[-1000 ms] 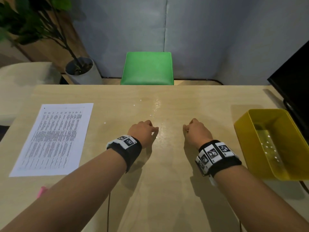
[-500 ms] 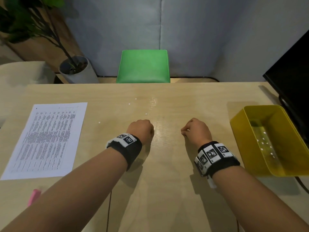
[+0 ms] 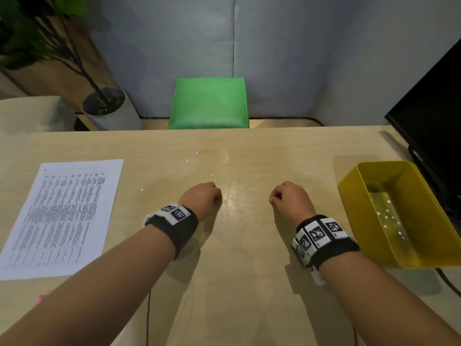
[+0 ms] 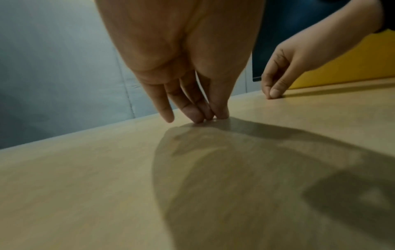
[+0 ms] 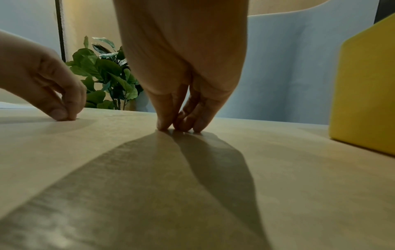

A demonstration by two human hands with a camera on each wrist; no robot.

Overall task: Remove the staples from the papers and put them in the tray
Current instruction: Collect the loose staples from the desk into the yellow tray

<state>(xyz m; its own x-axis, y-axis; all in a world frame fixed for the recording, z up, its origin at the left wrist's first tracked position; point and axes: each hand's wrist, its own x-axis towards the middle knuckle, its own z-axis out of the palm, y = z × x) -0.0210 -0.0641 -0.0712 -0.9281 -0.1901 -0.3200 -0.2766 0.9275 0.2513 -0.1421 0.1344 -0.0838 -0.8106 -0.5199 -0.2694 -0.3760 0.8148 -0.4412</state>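
L hand point(image 3: 202, 199) & R hand point(image 3: 291, 199) grips clenched empty, fingertips point(image 4: 196, 116) on smooth wood desk point(image 3: 237, 270) btwn flat papers point(image 3: 62, 216) left, yellow tray point(image 3: 353, 201) right.

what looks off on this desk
Nothing is spilled or damaged. The papers lie flat at the left, the yellow tray stands upright at the right. Only a few white specks dot the table; debris or glints, I cannot tell.
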